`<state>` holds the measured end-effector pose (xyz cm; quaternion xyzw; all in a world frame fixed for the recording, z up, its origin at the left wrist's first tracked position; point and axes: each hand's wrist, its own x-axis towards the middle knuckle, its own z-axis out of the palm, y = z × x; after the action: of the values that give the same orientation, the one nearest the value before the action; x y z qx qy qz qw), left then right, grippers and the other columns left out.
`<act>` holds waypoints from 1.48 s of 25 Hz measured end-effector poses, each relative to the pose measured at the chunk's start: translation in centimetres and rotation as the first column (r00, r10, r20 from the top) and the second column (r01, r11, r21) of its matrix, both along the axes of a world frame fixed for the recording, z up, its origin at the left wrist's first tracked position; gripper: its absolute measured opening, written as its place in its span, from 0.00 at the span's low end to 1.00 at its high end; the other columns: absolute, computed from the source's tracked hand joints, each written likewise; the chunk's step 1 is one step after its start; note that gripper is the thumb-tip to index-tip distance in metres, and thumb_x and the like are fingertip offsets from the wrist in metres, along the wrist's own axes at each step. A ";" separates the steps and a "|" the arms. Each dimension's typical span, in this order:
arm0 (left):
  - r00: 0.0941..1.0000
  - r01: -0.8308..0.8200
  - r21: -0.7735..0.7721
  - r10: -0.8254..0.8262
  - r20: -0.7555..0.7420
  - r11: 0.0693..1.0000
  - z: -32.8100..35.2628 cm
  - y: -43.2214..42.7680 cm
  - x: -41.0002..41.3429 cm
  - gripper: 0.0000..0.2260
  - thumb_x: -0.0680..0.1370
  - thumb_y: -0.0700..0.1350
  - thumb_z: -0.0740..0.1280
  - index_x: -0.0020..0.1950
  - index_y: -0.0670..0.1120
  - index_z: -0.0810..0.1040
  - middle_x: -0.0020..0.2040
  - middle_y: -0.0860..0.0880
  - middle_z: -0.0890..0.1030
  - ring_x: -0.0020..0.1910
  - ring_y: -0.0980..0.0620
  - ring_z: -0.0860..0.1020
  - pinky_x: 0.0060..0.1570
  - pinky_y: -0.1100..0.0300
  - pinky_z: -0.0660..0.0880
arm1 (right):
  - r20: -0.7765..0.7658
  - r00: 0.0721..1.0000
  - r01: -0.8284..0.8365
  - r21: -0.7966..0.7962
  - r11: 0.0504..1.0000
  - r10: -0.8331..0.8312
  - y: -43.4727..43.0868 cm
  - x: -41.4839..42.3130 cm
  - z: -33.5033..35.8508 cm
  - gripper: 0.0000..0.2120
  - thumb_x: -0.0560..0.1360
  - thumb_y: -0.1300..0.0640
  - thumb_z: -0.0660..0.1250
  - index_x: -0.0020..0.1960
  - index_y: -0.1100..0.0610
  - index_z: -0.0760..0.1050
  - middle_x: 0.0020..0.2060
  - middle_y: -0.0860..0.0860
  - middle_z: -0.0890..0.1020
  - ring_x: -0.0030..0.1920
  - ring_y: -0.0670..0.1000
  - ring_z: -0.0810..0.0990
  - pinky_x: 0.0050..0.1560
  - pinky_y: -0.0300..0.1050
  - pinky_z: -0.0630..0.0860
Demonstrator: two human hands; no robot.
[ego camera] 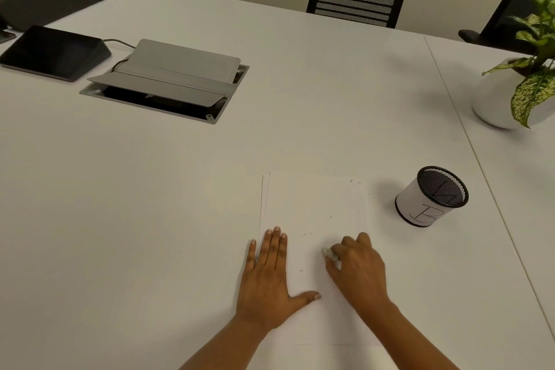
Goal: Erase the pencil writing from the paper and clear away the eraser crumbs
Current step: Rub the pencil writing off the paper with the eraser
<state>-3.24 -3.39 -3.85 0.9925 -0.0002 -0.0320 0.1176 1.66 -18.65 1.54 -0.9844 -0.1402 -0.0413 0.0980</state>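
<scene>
On the paper (315, 204), right hand (359, 270) grips eraser (329, 253).

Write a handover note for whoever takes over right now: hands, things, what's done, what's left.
Left hand: flat, fingers straight, pressing the paper at its left edge.
Right hand: pinches the eraser at the paper's lower half.
Done: no readable pencil writing shows on the sheet.
Left: small dark specks, probably crumbs, lie scattered on the paper; brush them off.
The mesh cup stands to the right, apart from the paper.
</scene>
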 end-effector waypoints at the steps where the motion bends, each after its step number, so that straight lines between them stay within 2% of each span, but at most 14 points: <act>1: 1.000 0.002 0.001 -0.002 0.000 1.000 0.0 0.0 0.0 0.49 0.66 0.77 0.48 0.71 0.39 0.62 0.72 0.42 0.64 0.71 0.44 0.61 0.67 0.47 0.50 | 0.003 0.999 0.043 0.015 0.999 -0.043 -0.2 0.5 0.1 0.14 0.64 0.61 0.75 0.24 0.61 0.75 0.21 0.53 0.76 0.32 0.55 0.75 0.21 0.43 0.69; 4: 1.000 0.006 -0.006 -0.006 -0.002 1.000 0.1 0.0 0.0 0.49 0.66 0.77 0.49 0.71 0.38 0.62 0.72 0.42 0.64 0.71 0.44 0.61 0.67 0.47 0.50 | 0.008 0.994 0.108 0.058 0.992 -0.108 0.5 0.0 0.1 0.16 0.63 0.63 0.76 0.22 0.62 0.72 0.20 0.55 0.75 0.31 0.56 0.75 0.20 0.43 0.68; 8: 1.000 0.013 -0.018 -0.013 0.025 1.000 0.0 0.0 0.0 0.46 0.68 0.74 0.50 0.72 0.39 0.60 0.73 0.42 0.62 0.74 0.48 0.53 0.69 0.49 0.46 | -0.043 0.999 -0.014 0.071 0.997 0.017 2.9 -2.9 -0.4 0.14 0.56 0.61 0.80 0.22 0.57 0.73 0.20 0.50 0.74 0.29 0.51 0.76 0.18 0.40 0.69; 10: 1.000 0.012 -0.015 -0.011 0.026 1.000 0.0 0.0 0.0 0.46 0.68 0.74 0.49 0.72 0.39 0.60 0.73 0.42 0.62 0.74 0.47 0.54 0.69 0.50 0.46 | -0.046 0.998 -0.031 0.061 0.998 0.034 2.8 -2.8 -0.5 0.14 0.56 0.60 0.79 0.22 0.57 0.74 0.19 0.50 0.74 0.28 0.51 0.75 0.18 0.40 0.69; 12: 1.000 0.010 -0.003 -0.009 0.011 1.000 0.0 0.0 0.0 0.48 0.67 0.76 0.48 0.72 0.39 0.61 0.73 0.42 0.62 0.72 0.45 0.60 0.68 0.48 0.48 | -0.030 0.999 0.025 0.049 0.998 -0.024 1.7 -1.5 -0.6 0.16 0.60 0.61 0.78 0.22 0.59 0.72 0.19 0.52 0.74 0.28 0.53 0.74 0.19 0.41 0.67; 15: 1.000 0.005 0.001 -0.005 0.009 1.000 0.0 0.0 -0.1 0.49 0.66 0.77 0.47 0.72 0.39 0.62 0.72 0.42 0.63 0.72 0.44 0.61 0.67 0.46 0.51 | -0.008 0.983 0.181 0.082 0.980 -0.181 0.1 1.0 -0.5 0.14 0.67 0.61 0.72 0.25 0.63 0.74 0.23 0.56 0.76 0.33 0.57 0.74 0.23 0.43 0.66; 17: 1.000 0.004 0.001 -0.004 0.008 1.000 0.0 0.0 0.0 0.49 0.67 0.77 0.47 0.72 0.39 0.61 0.73 0.42 0.63 0.72 0.43 0.61 0.66 0.46 0.52 | 0.008 0.971 0.236 0.108 0.966 -0.238 0.0 1.5 -0.5 0.13 0.69 0.62 0.71 0.27 0.64 0.75 0.24 0.58 0.76 0.34 0.58 0.74 0.24 0.42 0.65; 21: 1.000 0.006 -0.017 -0.005 0.008 1.000 0.1 0.0 0.0 0.48 0.67 0.76 0.48 0.72 0.39 0.61 0.73 0.42 0.62 0.73 0.45 0.59 0.67 0.47 0.50 | -0.029 0.996 0.087 0.083 0.993 -0.085 1.9 -0.9 -0.3 0.16 0.59 0.63 0.78 0.22 0.60 0.71 0.20 0.53 0.74 0.30 0.53 0.76 0.19 0.39 0.66; 24: 0.999 0.010 -0.031 -0.009 0.032 0.999 -0.2 0.0 0.0 0.46 0.68 0.74 0.48 0.73 0.40 0.59 0.73 0.43 0.59 0.74 0.50 0.48 0.69 0.49 0.46 | -0.058 0.996 -0.060 0.052 0.997 0.063 2.6 -2.8 -0.3 0.16 0.54 0.60 0.80 0.21 0.56 0.72 0.19 0.48 0.73 0.28 0.49 0.75 0.18 0.37 0.67; 26: 1.000 0.006 -0.018 -0.006 0.017 1.000 -0.2 0.0 0.0 0.47 0.67 0.75 0.48 0.72 0.40 0.60 0.73 0.43 0.61 0.75 0.48 0.52 0.68 0.48 0.48 | -0.056 0.997 -0.048 0.040 0.998 0.050 1.6 -2.0 -0.5 0.14 0.58 0.59 0.79 0.23 0.57 0.74 0.21 0.49 0.74 0.30 0.51 0.75 0.19 0.39 0.67; 28: 1.000 0.010 -0.002 -0.010 0.008 1.000 -0.2 0.1 0.0 0.49 0.67 0.77 0.48 0.72 0.39 0.61 0.73 0.42 0.63 0.73 0.45 0.59 0.67 0.47 0.50 | -0.049 0.996 0.078 0.050 0.996 -0.076 0.3 -0.2 -0.7 0.12 0.66 0.58 0.73 0.27 0.60 0.76 0.25 0.53 0.77 0.35 0.54 0.75 0.23 0.43 0.68; 31: 1.000 0.012 0.010 -0.013 0.011 1.000 -0.2 0.0 0.0 0.49 0.67 0.77 0.48 0.72 0.38 0.61 0.73 0.42 0.63 0.72 0.44 0.60 0.67 0.46 0.50 | -0.031 0.979 0.203 0.082 0.976 -0.201 -0.7 2.2 -0.9 0.13 0.73 0.58 0.65 0.32 0.63 0.76 0.30 0.56 0.78 0.41 0.55 0.72 0.28 0.44 0.67; 34: 1.000 0.000 0.012 0.000 0.014 1.000 -0.1 0.0 0.0 0.49 0.66 0.77 0.48 0.72 0.39 0.61 0.73 0.42 0.63 0.72 0.43 0.60 0.67 0.46 0.50 | -0.027 0.972 0.237 0.119 0.964 -0.235 0.4 1.8 -0.8 0.12 0.72 0.61 0.66 0.31 0.64 0.76 0.29 0.57 0.78 0.41 0.56 0.74 0.29 0.43 0.65; 37: 0.999 0.005 0.017 -0.006 0.032 1.000 -0.1 0.0 0.0 0.47 0.67 0.75 0.50 0.71 0.38 0.64 0.71 0.42 0.65 0.72 0.45 0.61 0.67 0.48 0.49 | -0.061 0.995 0.087 0.127 0.988 -0.079 2.8 -1.3 -0.6 0.13 0.62 0.62 0.75 0.24 0.60 0.73 0.23 0.53 0.76 0.34 0.53 0.76 0.23 0.39 0.65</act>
<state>-3.21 -3.42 -3.91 0.9939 -0.0047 -0.0163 0.1092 0.32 -15.81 0.91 -0.9817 -0.0933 -0.0270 0.1639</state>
